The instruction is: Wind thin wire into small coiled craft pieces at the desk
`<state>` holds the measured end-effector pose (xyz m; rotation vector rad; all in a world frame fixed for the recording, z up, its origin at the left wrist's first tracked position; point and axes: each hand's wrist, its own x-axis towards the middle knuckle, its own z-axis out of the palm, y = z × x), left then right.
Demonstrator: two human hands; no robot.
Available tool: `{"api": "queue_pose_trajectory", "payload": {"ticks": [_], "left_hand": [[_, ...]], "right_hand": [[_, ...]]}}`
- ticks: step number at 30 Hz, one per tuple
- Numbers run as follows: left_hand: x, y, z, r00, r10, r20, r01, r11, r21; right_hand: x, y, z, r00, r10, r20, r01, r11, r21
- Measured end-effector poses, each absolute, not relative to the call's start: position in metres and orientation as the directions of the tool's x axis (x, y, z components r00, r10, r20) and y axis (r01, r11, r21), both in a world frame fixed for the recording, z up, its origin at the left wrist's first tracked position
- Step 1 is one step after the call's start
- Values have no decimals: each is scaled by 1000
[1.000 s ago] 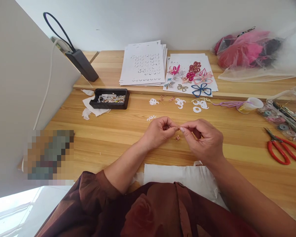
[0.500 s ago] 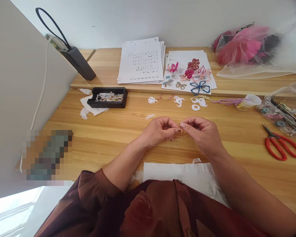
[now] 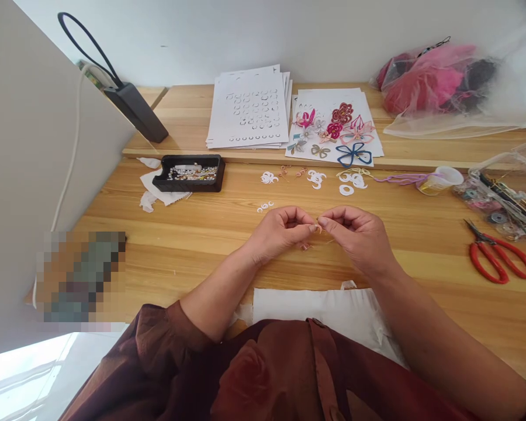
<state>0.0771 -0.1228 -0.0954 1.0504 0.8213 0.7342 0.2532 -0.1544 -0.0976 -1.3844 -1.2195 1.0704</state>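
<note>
Just right of the desk's middle, my left hand (image 3: pixel 284 233) pinches a small pink crescent (image 3: pixel 319 228) between thumb and fingertips. Facing it, my right hand (image 3: pixel 358 235) is closed in a pinch at the crescent's other side. A fine pale thread (image 3: pixel 329 241) shows beneath the right thumb; its end between the fingertips is too small to see clearly. A bit of pink thread (image 3: pixel 305 246) lies on the wood below the left fingertips. Behind my hands are small white paper crescents (image 3: pixel 265 207) and more white cut-outs (image 3: pixel 317 178), with pink wrapped pieces (image 3: pixel 301 172) among them.
Red-handled scissors (image 3: pixel 499 251) lie at right, below a clear box of tools (image 3: pixel 508 199). A black tray of beads (image 3: pixel 191 182) stands at left. Printed sheets (image 3: pixel 249 111) and finished thread flowers (image 3: pixel 342 114) sit on the back ledge. White cloth (image 3: pixel 311 304) lies before me.
The view has shifted slightly. Both hands keep their pinch around the pink crescent, with only a small movement at the fingertips.
</note>
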Motion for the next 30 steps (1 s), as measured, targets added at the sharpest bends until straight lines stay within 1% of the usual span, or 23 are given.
{"api": "queue_pose_trajectory", "payload": {"ticks": [4,14,20,22,24,27,30], "left_hand": [[77,-123,-96,496,843,-206,-124,303,945],[77,-124,-100,532,822,-204,-69,282,957],[76,-124,-100,530,816,-229,-38,293,955],[76,-124,-99,545,808,-223,-55,300,952],[75,-124,-98,559,802,-212,-82,307,948],[76,-124,-97,556,807,-197,-117,311,943],[78,-123,-98,506,839,-198,-160,317,935]], "right_hand": [[253,-155,-97,131,991,-20,163,-41,-986],[255,-153,-93,132,990,54,188,28,-982],[255,-153,-90,108,994,21,182,1,-983],[256,-152,-89,83,995,-47,116,-56,-992],[256,-151,-89,49,986,-161,5,-162,-987],[254,-152,-92,7,947,-321,-183,-315,-931],[250,-153,-94,-21,931,-364,-281,-355,-892]]}}
